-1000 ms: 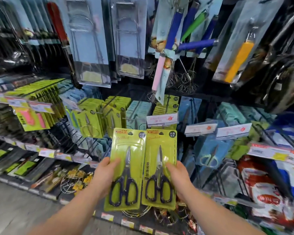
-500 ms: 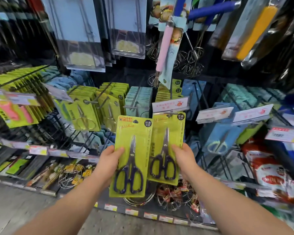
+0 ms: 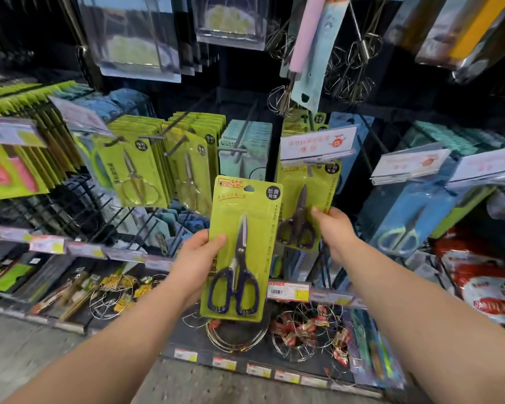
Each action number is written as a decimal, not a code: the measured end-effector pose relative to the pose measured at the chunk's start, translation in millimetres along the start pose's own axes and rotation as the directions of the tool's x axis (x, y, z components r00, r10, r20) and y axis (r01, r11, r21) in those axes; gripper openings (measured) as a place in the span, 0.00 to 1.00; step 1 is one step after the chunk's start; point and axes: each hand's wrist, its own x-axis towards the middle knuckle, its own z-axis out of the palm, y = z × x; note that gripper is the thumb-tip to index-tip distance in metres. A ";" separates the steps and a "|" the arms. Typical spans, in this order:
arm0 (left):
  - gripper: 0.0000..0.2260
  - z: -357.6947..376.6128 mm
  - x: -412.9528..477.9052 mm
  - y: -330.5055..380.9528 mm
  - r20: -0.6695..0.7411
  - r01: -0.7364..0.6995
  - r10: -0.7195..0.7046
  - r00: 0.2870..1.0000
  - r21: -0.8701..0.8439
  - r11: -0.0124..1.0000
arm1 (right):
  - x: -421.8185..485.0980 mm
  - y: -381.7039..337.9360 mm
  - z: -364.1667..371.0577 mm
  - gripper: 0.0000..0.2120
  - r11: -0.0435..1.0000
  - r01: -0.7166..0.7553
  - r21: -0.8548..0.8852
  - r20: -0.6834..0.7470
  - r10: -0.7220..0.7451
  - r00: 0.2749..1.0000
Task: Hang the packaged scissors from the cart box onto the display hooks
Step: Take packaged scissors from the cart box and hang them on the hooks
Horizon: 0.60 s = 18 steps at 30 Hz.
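Shop wall crowded with display hooks (image 3: pixel 153 138), rows of green and blue carded scissors from the left edge to the right, wire whisks (image 3: pixel 359 68) dangling along the top. Right of centre, right hand (image 3: pixel 334 228) pinching the edge of a green scissors pack (image 3: pixel 305 199), fingers curled on the card, pack top tucked just under a white price tag (image 3: pixel 318 141). Seated on the peg or only resting against it: impossible to tell, hang hole hidden by the tag. In the middle of the frame, left hand (image 3: pixel 199 258) gripping a second scissors pack (image 3: pixel 241 249) by its left edge, thumb across the front, held upright and clear of the rack. Probably mid-hang with the green scissors pack. To finish well: keep the card square to the peg, lift slightly, slide straight back until flush with the matching packs (image 3: pixel 293 128) behind the tag, then release gently to avoid a swing. Mind the price tag overhead; likely easy to knock askew. Hold the second scissors pack low and away from neighbouring pegs meanwhile, ready for the same row.
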 end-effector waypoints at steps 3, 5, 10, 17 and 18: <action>0.08 0.2 1.0 -4.1 0.031 -0.001 0.001 1.000 -0.011 1.000 | -0.9 2.9 2.3 0.22 0.992 0.056 -0.112 -0.085 -0.065 0.994; 0.07 1.1 0.0 -4.4 0.050 0.003 -0.002 0.999 -0.012 1.000 | -14.2 3.0 1.7 0.24 0.967 0.144 -0.210 -0.125 -0.173 0.977; 0.06 13.9 -1.6 2.5 0.083 0.002 0.000 0.997 -0.012 1.000 | -74.1 6.5 -4.3 0.17 0.992 0.106 -0.064 0.247 -0.087 0.965; 0.04 54.3 -7.0 15.7 0.145 -0.025 0.019 0.989 0.040 0.999 | -111.3 -0.9 -14.4 0.05 0.985 0.159 -0.062 0.172 -0.146 0.974; 0.04 59.4 -7.0 17.2 0.145 -0.020 0.013 0.989 0.047 0.999 | -111.4 -3.2 -17.8 0.06 0.986 0.153 -0.059 0.155 -0.142 0.978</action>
